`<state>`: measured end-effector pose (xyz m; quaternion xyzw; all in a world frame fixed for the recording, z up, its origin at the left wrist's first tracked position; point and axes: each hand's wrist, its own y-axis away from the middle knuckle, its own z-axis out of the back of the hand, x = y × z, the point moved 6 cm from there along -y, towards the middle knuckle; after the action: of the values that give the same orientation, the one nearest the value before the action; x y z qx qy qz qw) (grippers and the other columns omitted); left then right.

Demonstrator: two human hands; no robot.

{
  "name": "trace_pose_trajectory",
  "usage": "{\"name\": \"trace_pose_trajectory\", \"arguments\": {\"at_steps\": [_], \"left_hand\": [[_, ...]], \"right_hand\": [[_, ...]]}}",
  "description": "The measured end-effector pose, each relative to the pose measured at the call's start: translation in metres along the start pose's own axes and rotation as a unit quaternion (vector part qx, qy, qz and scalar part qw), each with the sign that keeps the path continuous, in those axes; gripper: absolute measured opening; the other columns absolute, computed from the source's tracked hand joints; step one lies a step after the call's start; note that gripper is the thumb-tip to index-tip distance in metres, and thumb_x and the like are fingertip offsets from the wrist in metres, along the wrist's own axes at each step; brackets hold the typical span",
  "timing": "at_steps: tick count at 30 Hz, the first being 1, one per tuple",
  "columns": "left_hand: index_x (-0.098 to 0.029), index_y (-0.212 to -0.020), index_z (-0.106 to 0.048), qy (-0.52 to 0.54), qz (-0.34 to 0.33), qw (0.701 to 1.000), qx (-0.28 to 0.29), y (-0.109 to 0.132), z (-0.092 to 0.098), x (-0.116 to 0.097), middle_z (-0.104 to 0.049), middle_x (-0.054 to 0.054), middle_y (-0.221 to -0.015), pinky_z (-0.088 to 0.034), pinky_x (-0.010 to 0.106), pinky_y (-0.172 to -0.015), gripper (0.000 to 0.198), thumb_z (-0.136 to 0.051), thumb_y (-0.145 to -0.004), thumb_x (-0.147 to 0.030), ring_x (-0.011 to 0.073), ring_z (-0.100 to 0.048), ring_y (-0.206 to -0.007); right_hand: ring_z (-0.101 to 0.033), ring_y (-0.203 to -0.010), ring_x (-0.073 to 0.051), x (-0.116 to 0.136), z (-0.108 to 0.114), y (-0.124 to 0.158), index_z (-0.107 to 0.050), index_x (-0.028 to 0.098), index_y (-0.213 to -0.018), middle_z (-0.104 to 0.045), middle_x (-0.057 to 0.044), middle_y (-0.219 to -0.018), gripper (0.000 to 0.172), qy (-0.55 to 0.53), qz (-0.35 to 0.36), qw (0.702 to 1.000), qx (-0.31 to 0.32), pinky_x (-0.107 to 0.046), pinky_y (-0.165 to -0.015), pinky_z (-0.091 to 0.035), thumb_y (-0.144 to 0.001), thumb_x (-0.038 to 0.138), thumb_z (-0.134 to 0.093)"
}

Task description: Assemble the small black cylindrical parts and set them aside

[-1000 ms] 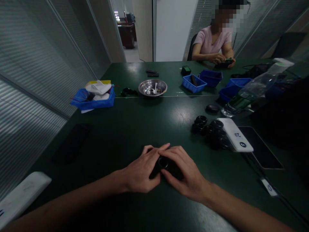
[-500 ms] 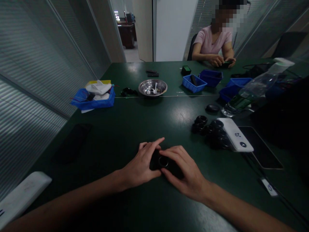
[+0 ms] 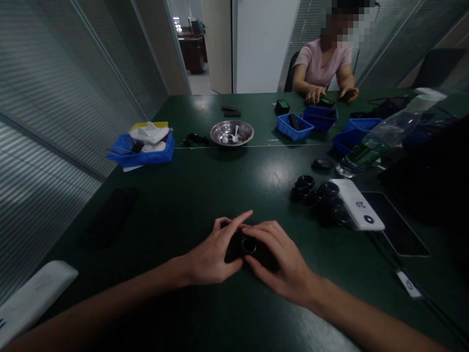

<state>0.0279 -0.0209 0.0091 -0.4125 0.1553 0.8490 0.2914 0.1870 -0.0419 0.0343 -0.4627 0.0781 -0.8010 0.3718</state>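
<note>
A small black round part with a shiny ring rim (image 3: 249,245) is low over the table between my hands. My right hand (image 3: 284,261) is closed on it, thumb at the near side and fingertips at the far side. Close against its left side is my left hand (image 3: 216,254), its index finger stretched out and its thumb spread apart from the fingers. Whether the left fingertips touch the part is hard to see in the dark gap. More black ring-shaped parts (image 3: 305,188) lie in a cluster to the right, beside a white device marked 20 (image 3: 361,208).
Ahead are a metal bowl (image 3: 232,134), a filled blue bin (image 3: 144,155) and a blue basket (image 3: 294,128). A plastic bottle (image 3: 370,146), black mouse-shaped object (image 3: 322,165) and dark tablet (image 3: 397,225) are at right. A white object (image 3: 40,293) lies near left. A co-worker (image 3: 324,68) sits opposite.
My left hand has shifted very slightly, its index finger a little to the right. My right hand keeps its grip. Across the table, the co-worker's hands have moved apart.
</note>
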Motion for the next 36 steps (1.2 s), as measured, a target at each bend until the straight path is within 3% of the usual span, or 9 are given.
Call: {"name": "trace_pose_trajectory", "arguments": {"at_steps": [4,9,16,22,30,36], "left_hand": [[-0.027,-0.165,-0.008,0.004,-0.032,0.999,0.005,0.0,-0.001,-0.003,-0.048,0.013,-0.154,-0.029,0.058,-0.122,0.098,-0.065,-0.086,-0.016,0.0327,-0.042,-0.142],[-0.03,-0.163,-0.02,0.025,0.03,0.999,-0.016,-0.003,0.001,0.007,-0.056,0.01,-0.147,-0.034,0.056,-0.12,0.101,-0.077,-0.08,-0.023,0.0325,-0.045,-0.141],[-0.028,-0.165,-0.008,0.02,-0.04,0.999,-0.001,-0.001,0.002,-0.005,-0.049,0.013,-0.155,-0.029,0.058,-0.123,0.099,-0.066,-0.085,-0.016,0.0318,-0.044,-0.145],[-0.032,-0.164,-0.018,0.036,0.023,0.999,-0.008,-0.003,-0.001,0.008,-0.056,0.009,-0.148,-0.034,0.056,-0.121,0.097,-0.074,-0.085,-0.021,0.0311,-0.045,-0.141],[-0.028,-0.165,-0.014,0.057,0.001,0.998,-0.001,-0.001,0.002,0.0,-0.057,0.011,-0.148,-0.034,0.058,-0.121,0.097,-0.068,-0.086,-0.016,0.0323,-0.048,-0.141],[-0.028,-0.165,-0.014,0.045,0.006,0.999,-0.001,-0.001,0.001,0.002,-0.054,0.012,-0.15,-0.037,0.056,-0.118,0.095,-0.068,-0.088,-0.02,0.032,-0.049,-0.139]], "right_hand": [[-0.058,-0.122,-0.027,0.001,0.0,0.0,-0.048,0.023,-0.146,-0.062,-0.012,-0.133,0.053,0.004,0.003,1.0,-0.002,-0.047,-0.101,-0.052,-0.096,0.017,-0.065],[-0.06,-0.117,-0.027,0.0,0.0,0.0,-0.05,0.023,-0.141,-0.063,-0.012,-0.13,0.049,0.011,0.002,1.0,-0.002,-0.046,-0.096,-0.054,-0.095,0.018,-0.066],[-0.058,-0.122,-0.027,-0.001,0.0,-0.001,-0.048,0.024,-0.145,-0.061,-0.012,-0.135,0.051,0.003,0.0,1.0,-0.005,-0.047,-0.101,-0.053,-0.097,0.017,-0.064],[-0.059,-0.118,-0.027,0.0,0.0,-0.002,-0.048,0.023,-0.143,-0.064,-0.011,-0.132,0.051,-0.001,0.013,1.0,-0.001,-0.048,-0.098,-0.053,-0.096,0.014,-0.063],[-0.057,-0.121,-0.029,-0.004,0.002,0.0,-0.045,0.026,-0.149,-0.061,-0.012,-0.135,0.06,0.007,-0.027,1.0,-0.011,-0.049,-0.099,-0.053,-0.094,0.021,-0.069],[-0.057,-0.121,-0.028,-0.003,0.0,0.0,-0.043,0.023,-0.149,-0.06,-0.012,-0.134,0.061,-0.034,-0.016,0.999,0.004,-0.049,-0.1,-0.052,-0.092,0.015,-0.063]]}}
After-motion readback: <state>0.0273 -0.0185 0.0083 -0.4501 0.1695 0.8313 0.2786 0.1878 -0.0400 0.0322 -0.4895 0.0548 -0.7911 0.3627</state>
